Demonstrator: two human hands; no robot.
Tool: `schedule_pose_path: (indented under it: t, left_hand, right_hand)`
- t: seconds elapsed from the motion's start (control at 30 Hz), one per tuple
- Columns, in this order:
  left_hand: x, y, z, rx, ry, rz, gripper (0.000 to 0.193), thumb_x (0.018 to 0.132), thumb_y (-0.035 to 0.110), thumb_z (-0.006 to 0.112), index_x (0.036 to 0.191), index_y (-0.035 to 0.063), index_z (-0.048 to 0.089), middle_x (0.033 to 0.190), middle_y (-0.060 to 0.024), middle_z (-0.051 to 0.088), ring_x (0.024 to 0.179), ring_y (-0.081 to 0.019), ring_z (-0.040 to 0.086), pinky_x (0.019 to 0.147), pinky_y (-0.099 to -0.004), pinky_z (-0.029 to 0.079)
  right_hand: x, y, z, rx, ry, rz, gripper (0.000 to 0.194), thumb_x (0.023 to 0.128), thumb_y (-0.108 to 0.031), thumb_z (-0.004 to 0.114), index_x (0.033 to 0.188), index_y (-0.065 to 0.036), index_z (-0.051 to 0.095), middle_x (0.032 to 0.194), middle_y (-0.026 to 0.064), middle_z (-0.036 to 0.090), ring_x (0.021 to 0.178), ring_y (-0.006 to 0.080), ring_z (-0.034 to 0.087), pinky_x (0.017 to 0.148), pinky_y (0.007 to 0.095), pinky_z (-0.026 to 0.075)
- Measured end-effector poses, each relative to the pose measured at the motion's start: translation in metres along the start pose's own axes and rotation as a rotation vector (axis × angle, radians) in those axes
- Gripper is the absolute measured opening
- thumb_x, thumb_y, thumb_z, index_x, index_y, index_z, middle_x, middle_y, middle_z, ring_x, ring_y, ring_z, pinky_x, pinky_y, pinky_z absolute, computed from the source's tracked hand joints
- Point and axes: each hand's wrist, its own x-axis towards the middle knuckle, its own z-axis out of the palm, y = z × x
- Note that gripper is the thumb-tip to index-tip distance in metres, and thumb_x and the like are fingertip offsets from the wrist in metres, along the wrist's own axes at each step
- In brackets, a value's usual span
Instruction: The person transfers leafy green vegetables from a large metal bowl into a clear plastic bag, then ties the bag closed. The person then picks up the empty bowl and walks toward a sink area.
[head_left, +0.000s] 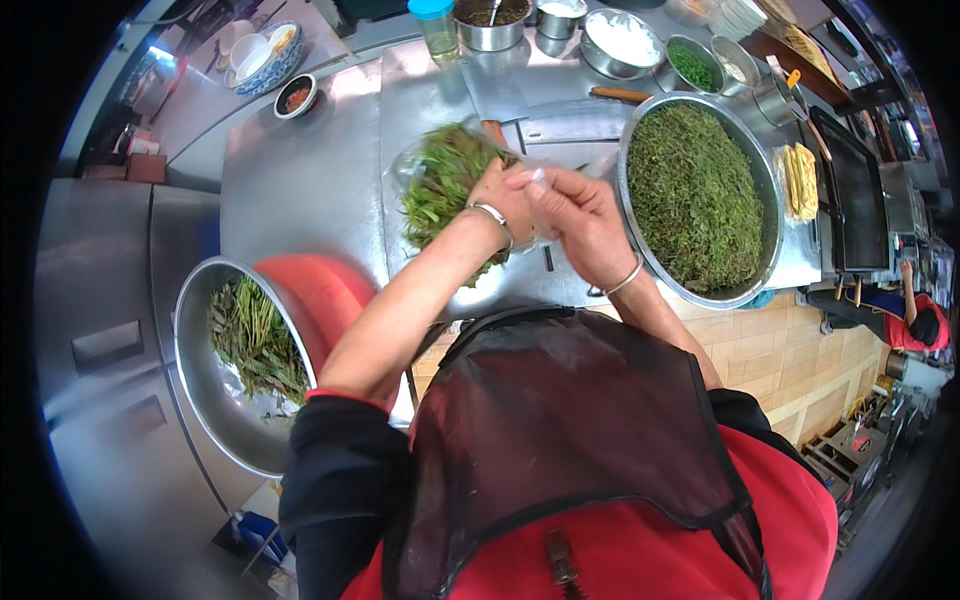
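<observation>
A clear plastic bag (405, 161) full of leafy greens (442, 184) lies on the steel worktable. My left hand (504, 196), with a bangle at the wrist, is closed around the bag's gathered plastic on its right side. Close against it, my right hand (586, 210) pinches a twisted end of the same plastic between thumb and fingers. Just beyond my hands is a cleaver (491, 88), its wooden handle partly hidden. Another wide blade (574, 122) lies to its right, near a wooden handle (619, 94).
A large metal basin (631, 240) of chopped greens stands right; another basin (191, 390) with stemmed greens sits lower left beside a red plastic tub (322, 292). Along the back are a blue-lidded jar (441, 34) and metal bowls (600, 64). Another person (911, 322) is far right.
</observation>
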Motion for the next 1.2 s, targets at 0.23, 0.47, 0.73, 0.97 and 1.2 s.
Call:
schedule_pose_path:
  t: [0.23, 0.47, 0.73, 0.97, 1.2]
  left_hand:
    - [0.026, -0.001, 0.021, 0.04, -0.169, -0.016, 0.04, 0.086, 0.024, 0.062, 0.125, 0.0131, 0.063, 0.133, -0.0089, 0.06, 0.134, -0.024, 0.046, 0.109, -0.0515, 0.036]
    - [0.014, -0.039, -0.015, -0.552, -0.073, 0.06, 0.049, 0.087, 0.019, 0.065, 0.133, 0.008, 0.055, 0.129, -0.0138, 0.06, 0.122, -0.0271, 0.055, 0.106, -0.0405, 0.042]
    - [-0.071, -0.124, -0.07, -1.365, 0.547, -0.062, 0.035, 0.091, 0.007, 0.06, 0.125, 0.0025, 0.063, 0.121, -0.0112, 0.068, 0.113, -0.0232, 0.064, 0.095, -0.0357, 0.049]
    - [-0.118, -0.1, 0.013, -1.296, 0.673, -0.72, 0.019, 0.085, 0.006, 0.065, 0.101, 0.0001, 0.075, 0.095, -0.0078, 0.074, 0.086, -0.0164, 0.067, 0.081, -0.0302, 0.052]
    - [-0.087, -0.095, 0.048, -1.717, 0.918, -0.662, 0.021, 0.097, 0.017, 0.06, 0.108, 0.0037, 0.071, 0.105, -0.005, 0.072, 0.097, -0.0137, 0.064, 0.086, -0.0296, 0.046]
  right_hand:
    - [0.001, -0.049, -0.009, -1.017, 0.438, -0.25, 0.023, 0.09, -0.005, 0.065, 0.112, 0.004, 0.066, 0.09, 0.0056, 0.065, 0.08, 0.0127, 0.062, 0.072, 0.023, 0.049]
    - [-0.001, -0.051, 0.062, -1.085, -0.203, -0.869, 0.06, 0.072, 0.003, 0.064, 0.131, -0.001, 0.052, 0.127, 0.0185, 0.056, 0.118, 0.0366, 0.055, 0.103, 0.0483, 0.042]
    - [0.037, 0.022, 0.029, -1.172, -0.302, -0.621, 0.084, 0.07, -0.002, 0.06, 0.148, 0.006, 0.027, 0.149, 0.0298, 0.029, 0.136, 0.0468, 0.034, 0.113, 0.0512, 0.03]
    - [0.05, 0.034, 0.042, -1.658, -0.232, -0.4, 0.099, 0.072, -0.024, 0.081, 0.152, -0.006, 0.027, 0.147, 0.0245, 0.035, 0.128, 0.0439, 0.042, 0.1, 0.0524, 0.043]
    - [0.094, 0.048, 0.009, -1.428, -0.261, -0.375, 0.055, 0.077, -0.024, 0.078, 0.122, -0.003, 0.056, 0.114, 0.0201, 0.062, 0.097, 0.0392, 0.063, 0.084, 0.046, 0.051]
